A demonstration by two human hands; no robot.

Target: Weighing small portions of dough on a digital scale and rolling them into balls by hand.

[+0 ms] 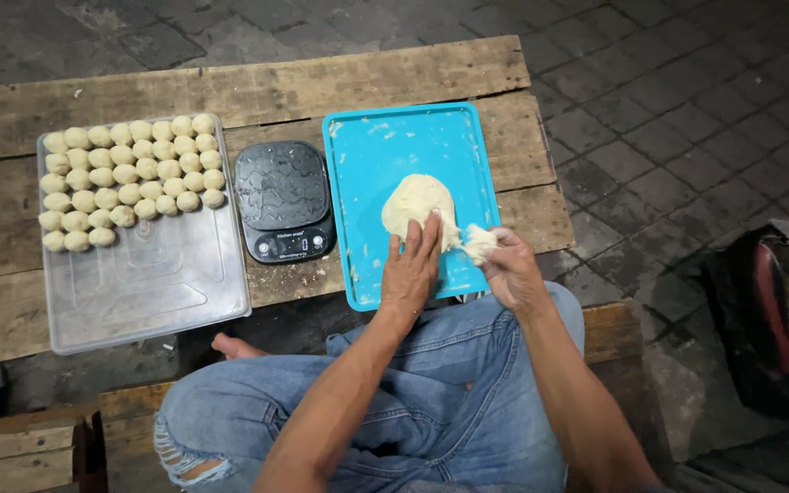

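Observation:
A pale lump of dough (pixel 415 202) lies on a blue tray (pixel 376 155) on a wooden plank table. My left hand (pixel 410 271) rests flat on the near edge of the lump, fingers spread and pressing it down. My right hand (pixel 508 267) pinches a small piece of dough (pixel 478 243) that stretches away from the lump at its right side. Both hands sit at the near right corner of the tray.
A black kitchen scale (pixel 283 200) stands left of the blue tray. Further left a clear plastic tray (pixel 152 283) holds several rows of dough balls (pixel 130 178) in its far half. A dark bag (pixel 773 319) lies on the paving at the right.

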